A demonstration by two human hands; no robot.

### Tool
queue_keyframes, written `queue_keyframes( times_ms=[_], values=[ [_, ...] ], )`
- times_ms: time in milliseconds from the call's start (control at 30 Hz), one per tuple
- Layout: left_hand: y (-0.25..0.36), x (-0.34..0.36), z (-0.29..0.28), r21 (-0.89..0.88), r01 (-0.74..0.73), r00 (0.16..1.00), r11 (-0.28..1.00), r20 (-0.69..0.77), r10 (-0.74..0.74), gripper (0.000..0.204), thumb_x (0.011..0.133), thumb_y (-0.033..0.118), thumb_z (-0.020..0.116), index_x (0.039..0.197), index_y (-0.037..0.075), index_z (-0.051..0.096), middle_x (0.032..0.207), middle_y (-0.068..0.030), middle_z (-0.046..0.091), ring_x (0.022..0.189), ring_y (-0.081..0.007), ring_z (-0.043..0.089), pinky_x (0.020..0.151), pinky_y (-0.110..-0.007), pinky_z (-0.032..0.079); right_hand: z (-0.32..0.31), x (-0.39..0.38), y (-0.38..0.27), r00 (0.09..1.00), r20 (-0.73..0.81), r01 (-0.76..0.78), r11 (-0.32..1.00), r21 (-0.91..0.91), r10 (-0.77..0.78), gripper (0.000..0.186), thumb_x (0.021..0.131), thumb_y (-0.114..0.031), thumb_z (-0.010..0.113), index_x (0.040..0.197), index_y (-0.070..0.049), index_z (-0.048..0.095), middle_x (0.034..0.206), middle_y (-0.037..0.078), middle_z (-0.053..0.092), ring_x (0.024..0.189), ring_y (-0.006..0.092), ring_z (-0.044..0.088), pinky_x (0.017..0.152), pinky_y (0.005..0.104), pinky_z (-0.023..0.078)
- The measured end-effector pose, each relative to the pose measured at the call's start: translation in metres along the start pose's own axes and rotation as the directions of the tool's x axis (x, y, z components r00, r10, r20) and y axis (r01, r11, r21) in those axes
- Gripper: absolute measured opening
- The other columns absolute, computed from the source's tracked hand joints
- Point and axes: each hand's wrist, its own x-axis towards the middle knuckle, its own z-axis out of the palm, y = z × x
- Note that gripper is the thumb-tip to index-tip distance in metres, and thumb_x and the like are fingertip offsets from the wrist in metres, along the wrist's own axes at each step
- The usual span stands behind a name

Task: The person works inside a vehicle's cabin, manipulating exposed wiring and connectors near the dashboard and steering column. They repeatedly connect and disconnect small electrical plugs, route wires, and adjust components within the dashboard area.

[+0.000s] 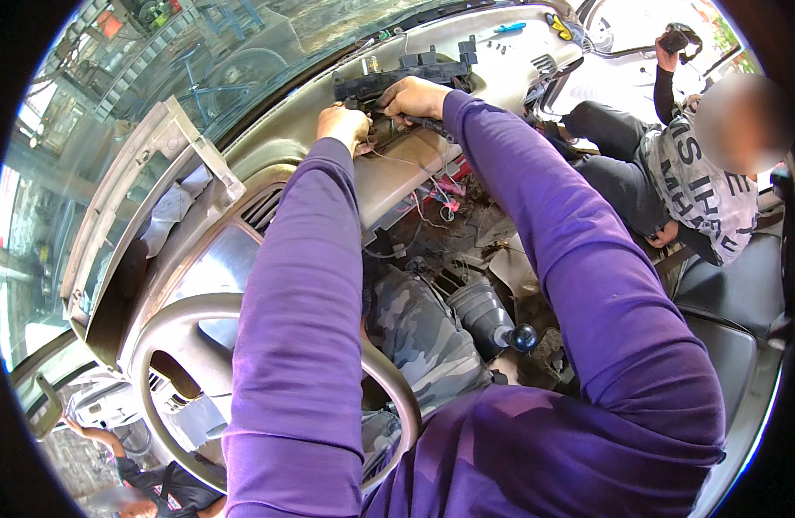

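Note:
Both my arms, in purple sleeves, reach forward to the middle of the dashboard (281,121). My left hand (345,126) is closed at the near edge of a black plastic bracket (397,79); what its fingers hold is hidden. Just right of it, my right hand (419,98) is closed around a dark piece by the same bracket, too covered to name. A dark bar-like part (432,127) runs out below that hand. Thin loose wires (414,164) hang beneath my hands, some ending in pink and red connectors (450,188).
The steering wheel (147,345) lies under my left arm, a gear lever (522,337) between my arms. A removed beige trim panel (95,224) leans by the windshield. One person (699,173) sits at right, another (168,488) stands lower left. Yellow-handled pliers (559,28) lie at the dashboard's far end.

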Motion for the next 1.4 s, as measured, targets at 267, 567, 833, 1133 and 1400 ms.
queue_keyframes(
  times_ms=[267,567,833,1133,1400],
  values=[
    [0.007,0.003,0.005,0.185,-0.050,0.998,0.981,0.055,0.041,0.013,0.092,-0.002,0.065,0.103,-0.003,0.071,0.104,-0.0161,0.072,0.086,-0.0275,0.072,0.064,-0.036,0.066,-0.002,-0.003,-0.001,1.000,-0.004,-0.007,1.000,-0.005,0.007,0.035,0.087,-0.001,0.065,0.119,0.014,0.064,0.070,0.010,0.065,0.057,0.0141,0.057,0.053,0.0289,0.046],
    [0.010,0.011,0.006,0.283,-0.031,0.996,0.959,0.087,0.007,0.023,0.089,0.005,0.071,0.112,0.000,0.069,0.108,-0.0103,0.071,0.095,-0.0234,0.071,0.074,-0.037,0.064,-0.005,0.000,0.003,1.000,-0.012,0.004,1.000,0.012,-0.004,0.033,0.087,-0.001,0.065,0.117,0.013,0.066,0.070,0.010,0.066,0.056,0.0141,0.058,0.051,0.0282,0.046],
    [0.006,0.021,0.011,0.304,0.009,0.999,0.953,0.048,-0.025,0.020,0.088,0.006,0.073,0.108,0.001,0.071,0.106,-0.0096,0.071,0.090,-0.0223,0.072,0.073,-0.035,0.063,-0.003,0.000,0.004,1.000,-0.027,0.004,1.000,0.014,-0.004,0.028,0.084,-0.005,0.068,0.107,0.010,0.071,0.071,0.009,0.068,0.058,0.0151,0.061,0.056,0.0307,0.049],
    [0.011,0.018,0.016,0.350,0.011,1.000,0.937,-0.005,-0.009,0.016,0.087,0.009,0.076,0.101,0.002,0.075,0.101,-0.0091,0.073,0.089,-0.0215,0.073,0.067,-0.034,0.063,-0.005,0.000,0.006,1.000,-0.029,0.002,1.000,0.023,-0.002,0.028,0.084,-0.003,0.068,0.107,0.011,0.071,0.072,0.010,0.068,0.059,0.0152,0.061,0.056,0.0311,0.050],
    [0.008,0.015,0.016,0.340,-0.022,1.000,0.940,0.001,0.023,0.018,0.085,0.011,0.078,0.100,0.001,0.074,0.102,-0.0088,0.073,0.090,-0.0220,0.072,0.068,-0.034,0.063,-0.005,0.003,0.008,1.000,-0.031,-0.003,1.000,0.029,0.004,0.023,0.084,-0.004,0.068,0.103,0.008,0.073,0.072,0.010,0.068,0.059,0.0157,0.061,0.056,0.0320,0.050]
  ],
)
